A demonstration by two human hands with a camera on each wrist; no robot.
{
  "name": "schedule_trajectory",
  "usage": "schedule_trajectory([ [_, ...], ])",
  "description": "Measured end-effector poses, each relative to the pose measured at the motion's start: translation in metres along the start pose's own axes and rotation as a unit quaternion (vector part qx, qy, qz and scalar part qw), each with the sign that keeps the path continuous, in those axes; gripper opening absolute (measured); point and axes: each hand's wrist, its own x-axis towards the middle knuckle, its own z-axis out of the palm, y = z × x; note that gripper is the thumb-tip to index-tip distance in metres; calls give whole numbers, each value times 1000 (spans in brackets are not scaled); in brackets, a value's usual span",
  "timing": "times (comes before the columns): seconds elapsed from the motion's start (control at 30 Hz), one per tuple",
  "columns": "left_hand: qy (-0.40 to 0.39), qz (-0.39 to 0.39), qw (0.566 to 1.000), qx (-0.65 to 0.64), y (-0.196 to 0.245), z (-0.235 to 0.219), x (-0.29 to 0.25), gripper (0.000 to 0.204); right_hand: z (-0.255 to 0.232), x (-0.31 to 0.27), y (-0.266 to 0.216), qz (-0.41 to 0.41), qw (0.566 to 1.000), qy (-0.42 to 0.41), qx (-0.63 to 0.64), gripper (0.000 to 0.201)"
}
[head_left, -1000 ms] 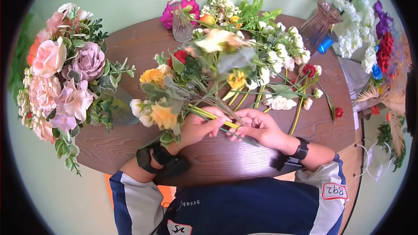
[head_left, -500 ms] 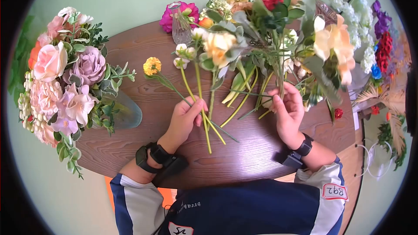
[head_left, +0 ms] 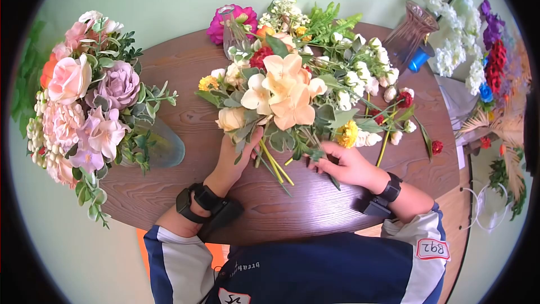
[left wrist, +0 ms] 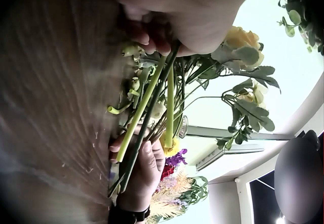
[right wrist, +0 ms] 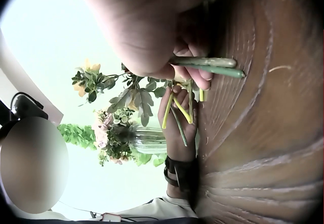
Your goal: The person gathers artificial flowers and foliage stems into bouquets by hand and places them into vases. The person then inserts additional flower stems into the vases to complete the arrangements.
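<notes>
In the head view my left hand [head_left: 232, 157] grips several flower stems [head_left: 273, 163], whose cut ends slant down toward the front of the table. Yellow-green and dark green stems [left wrist: 143, 107] come out below its fingers in the left wrist view. Opposite it, my right hand [head_left: 350, 166] pinches a second bunch; two green stem ends [right wrist: 215, 67] stick out past its thumb. Large peach blooms [head_left: 289, 98] lean in between the hands and cover part of the left fingers. A yellow flower [head_left: 347, 134] sits just above the right hand.
At left stands a full pastel bouquet [head_left: 70, 81] in a glass vase [head_left: 164, 145]. White roses [head_left: 354, 79] lie across the back right of the wooden table [head_left: 169, 191]. A small clear vase [head_left: 233, 36], a pinkish glass vase [head_left: 413, 28] and a blue roll [head_left: 421, 58] stand behind.
Half a second ago the two bunches were held apart, the right one raised. Now the right hand has come inward and lower, and its peach blooms tilt left over the left hand's flowers.
</notes>
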Motion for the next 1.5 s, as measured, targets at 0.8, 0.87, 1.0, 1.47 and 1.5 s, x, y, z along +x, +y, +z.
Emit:
schedule_trajectory([
  [0.8,21,-55,995,-81,-11,-3,2,12,-9,0,-6,-164,956,201,-136,19],
  [0.87,21,-37,998,-46,-13,-6,3,13,-11,4,-18,-107,968,137,-182,18],
  [1.0,24,-100,994,-29,-12,-6,3,15,-11,8,-19,-132,951,88,-267,21],
  [1.47,15,-59,998,-35,-15,-6,4,13,-12,5,-20,-126,962,103,-219,18],
  [1.5,15,-59,998,-35,-15,-6,4,13,-12,4,-17,-128,965,113,-197,18],
])
